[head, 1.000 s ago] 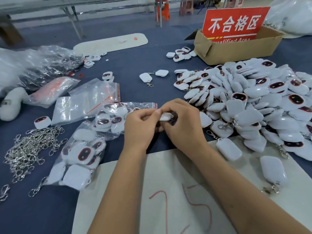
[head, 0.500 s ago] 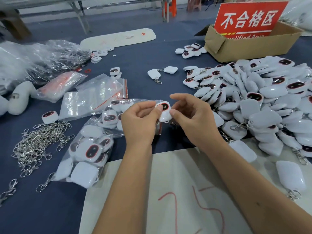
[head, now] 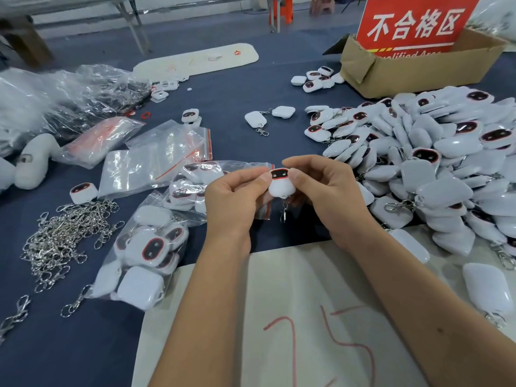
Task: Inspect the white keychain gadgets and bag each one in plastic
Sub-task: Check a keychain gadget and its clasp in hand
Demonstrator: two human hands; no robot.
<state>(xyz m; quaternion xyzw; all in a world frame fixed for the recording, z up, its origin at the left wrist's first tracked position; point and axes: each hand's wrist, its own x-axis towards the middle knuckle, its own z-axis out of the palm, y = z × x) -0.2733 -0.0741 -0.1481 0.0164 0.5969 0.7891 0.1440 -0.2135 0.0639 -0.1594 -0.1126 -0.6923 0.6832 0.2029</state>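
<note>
One white keychain gadget [head: 280, 184] with a dark, red-rimmed face is held upright above the blue table, its metal clasp [head: 284, 212] dangling below. My left hand [head: 234, 201] pinches its left side and my right hand [head: 324, 188] pinches its right side with thumb and fingers. A big heap of loose gadgets [head: 435, 163] lies to the right. Filled plastic bags of gadgets [head: 148, 247] lie left of my hands, and flat, unfilled zip bags [head: 159, 160] lie behind them.
A pile of metal clasps [head: 64, 238] lies at the left. A cardboard box [head: 418, 71] with a red sign [head: 416, 23] stands at the back right. A white sheet marked in red [head: 293, 331] covers the near table. Crumpled plastic [head: 55, 101] fills the far left.
The gadget has been turned from edge-on to face up toward me and lifted slightly between both hands. The view has shifted a little to the left.
</note>
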